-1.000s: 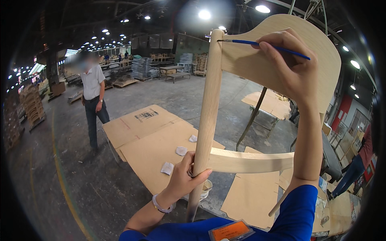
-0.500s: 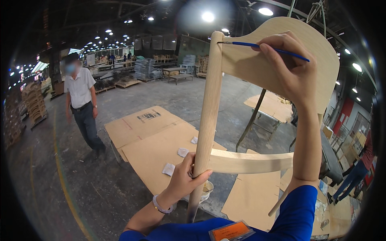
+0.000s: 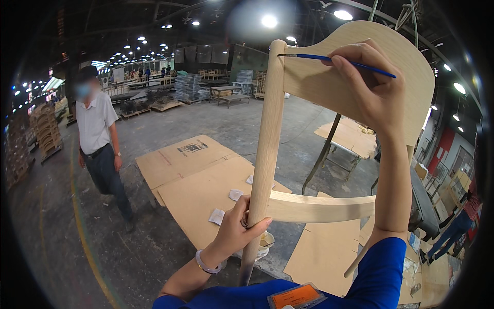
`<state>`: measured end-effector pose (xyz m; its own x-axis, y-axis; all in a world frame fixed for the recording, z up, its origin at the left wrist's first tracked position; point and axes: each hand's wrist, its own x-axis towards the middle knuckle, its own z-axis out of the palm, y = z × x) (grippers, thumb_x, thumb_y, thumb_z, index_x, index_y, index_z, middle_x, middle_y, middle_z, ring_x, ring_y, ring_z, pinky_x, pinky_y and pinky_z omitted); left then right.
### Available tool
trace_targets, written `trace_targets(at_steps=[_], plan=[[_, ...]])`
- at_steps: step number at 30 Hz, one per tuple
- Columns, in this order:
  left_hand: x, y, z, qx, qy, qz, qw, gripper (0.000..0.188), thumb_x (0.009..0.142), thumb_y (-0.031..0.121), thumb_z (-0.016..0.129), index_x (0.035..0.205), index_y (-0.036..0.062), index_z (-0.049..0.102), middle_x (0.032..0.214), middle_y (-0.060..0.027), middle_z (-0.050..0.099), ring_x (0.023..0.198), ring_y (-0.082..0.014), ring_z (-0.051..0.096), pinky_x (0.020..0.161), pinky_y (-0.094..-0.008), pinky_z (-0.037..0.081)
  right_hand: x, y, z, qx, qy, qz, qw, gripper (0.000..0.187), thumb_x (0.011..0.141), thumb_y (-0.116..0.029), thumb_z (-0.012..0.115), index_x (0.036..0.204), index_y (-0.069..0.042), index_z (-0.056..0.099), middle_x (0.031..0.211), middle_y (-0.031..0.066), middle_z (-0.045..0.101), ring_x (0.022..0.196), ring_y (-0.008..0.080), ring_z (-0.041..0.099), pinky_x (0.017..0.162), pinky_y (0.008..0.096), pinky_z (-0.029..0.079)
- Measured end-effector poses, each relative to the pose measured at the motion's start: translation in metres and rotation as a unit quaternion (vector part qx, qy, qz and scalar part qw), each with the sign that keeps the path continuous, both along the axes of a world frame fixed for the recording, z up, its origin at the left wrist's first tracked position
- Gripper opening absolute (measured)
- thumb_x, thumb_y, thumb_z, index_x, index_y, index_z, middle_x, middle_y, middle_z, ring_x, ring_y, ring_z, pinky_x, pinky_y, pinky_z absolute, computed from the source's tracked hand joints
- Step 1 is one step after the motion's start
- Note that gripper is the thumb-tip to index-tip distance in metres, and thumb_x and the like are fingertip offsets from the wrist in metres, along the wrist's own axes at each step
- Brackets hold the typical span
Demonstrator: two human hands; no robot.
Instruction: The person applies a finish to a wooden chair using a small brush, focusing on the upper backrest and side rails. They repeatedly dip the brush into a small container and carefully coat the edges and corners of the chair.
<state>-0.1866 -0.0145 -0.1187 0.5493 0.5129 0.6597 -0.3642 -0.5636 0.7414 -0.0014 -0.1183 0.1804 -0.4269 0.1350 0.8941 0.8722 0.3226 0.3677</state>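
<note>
A pale wooden chair frame (image 3: 270,129) stands tilted before me, with a curved backrest panel (image 3: 319,77) at its top and a curved rail (image 3: 319,208) lower down. My left hand (image 3: 237,226) is closed round the frame's left post, just beside the rail's joint. In my right hand (image 3: 373,77), held in front of the panel, is a thin blue paintbrush (image 3: 339,61) pinched between the fingers. Its dark tip touches the post near the top, by the joint with the panel. A small white cup (image 3: 265,242) with something yellowish inside is partly hidden behind the post.
Behind the frame is a cardboard-covered table (image 3: 190,175) with several white cloth pads (image 3: 216,217). Another cardboard-topped table (image 3: 350,136) stands farther back. A person (image 3: 96,123) in a white shirt walks at left; another person (image 3: 460,221) is at far right. Stacked chair parts (image 3: 47,131) line the left.
The white-shirted person at left has stepped closer. My hands, the brush and the chair frame have hardly moved; the background shifts slightly to the right.
</note>
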Motion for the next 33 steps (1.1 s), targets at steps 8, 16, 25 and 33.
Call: trace_targets(at_steps=[8, 16, 25, 33], plan=[[0.0, 0.0, 0.001, -0.01, 0.011, -0.002, 1.0, 0.046, 0.093, 0.012, 0.078, 0.126, -0.0034, 0.051, 0.1, -0.017, 0.073, 0.085, -0.0182, 0.076, 0.074, -0.0293, 0.063, 0.001, 0.002, 0.0, -0.008, 0.013, 0.007, 1.0, 0.01, 0.092, -0.01, 0.076, 0.098, -0.002, 0.08, 0.094, 0.0073, 0.075, 0.084, 0.0165, 0.071, 0.079, 0.0295, 0.055], [0.002, 0.003, 0.003, -0.004, 0.008, 0.005, 1.0, 0.047, 0.092, 0.013, 0.078, 0.126, -0.0036, 0.05, 0.1, -0.0166, 0.073, 0.083, -0.0187, 0.077, 0.072, -0.0295, 0.063, 0.002, 0.007, 0.003, -0.006, 0.003, 0.015, 1.0, 0.01, 0.093, -0.01, 0.075, 0.097, -0.002, 0.079, 0.093, 0.0075, 0.074, 0.084, 0.0165, 0.071, 0.079, 0.0291, 0.055], [0.002, 0.007, 0.002, -0.004, 0.002, 0.007, 1.0, 0.048, 0.092, 0.013, 0.079, 0.127, -0.0038, 0.05, 0.098, -0.0168, 0.074, 0.083, -0.0187, 0.077, 0.071, -0.0298, 0.062, 0.003, 0.013, 0.002, -0.004, 0.005, -0.004, 1.0, 0.011, 0.093, -0.011, 0.075, 0.098, -0.002, 0.079, 0.093, 0.0065, 0.074, 0.084, 0.0161, 0.071, 0.079, 0.0295, 0.055], [-0.002, 0.005, 0.002, -0.013, 0.011, 0.005, 1.0, 0.048, 0.093, 0.015, 0.078, 0.127, -0.0045, 0.05, 0.098, -0.017, 0.074, 0.083, -0.0185, 0.076, 0.071, -0.0292, 0.062, 0.002, 0.014, 0.002, -0.016, 0.017, 0.017, 1.0, 0.011, 0.093, -0.011, 0.075, 0.098, -0.002, 0.079, 0.094, 0.006, 0.074, 0.087, 0.0159, 0.071, 0.082, 0.0302, 0.057]])
